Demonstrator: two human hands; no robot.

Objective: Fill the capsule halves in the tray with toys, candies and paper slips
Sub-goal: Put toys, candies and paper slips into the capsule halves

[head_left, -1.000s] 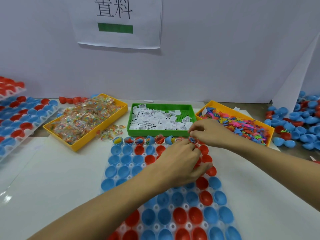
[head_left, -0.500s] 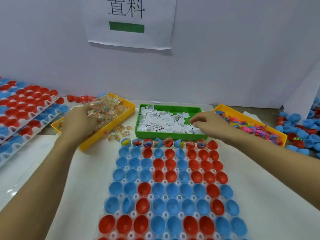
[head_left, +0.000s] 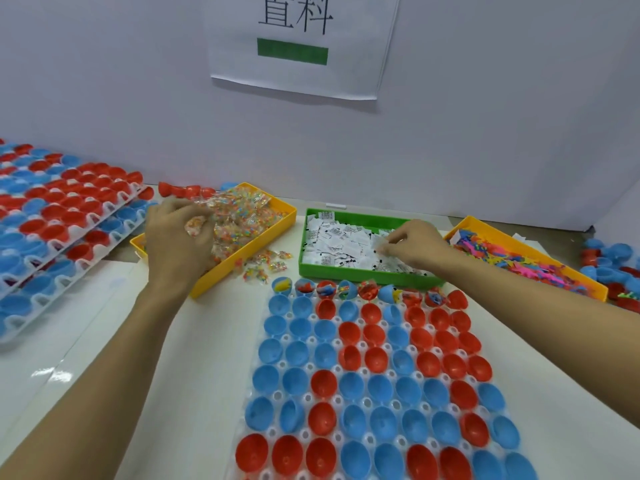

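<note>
Left hand grips candy packets over the yellow candy bin; right hand pinches paper slips in the green bin. Capsule tray lies nearer on the surface, only its far row of capsule halves filled

Open white table surface between the stacked trays of capsule halves at far left and the central capsule tray. Far side walled off by three bins side by side: candy bin, green slip bin, toy bin. Spilled candy packets in the gap between the first two; loose capsule halves at right edge.
</note>
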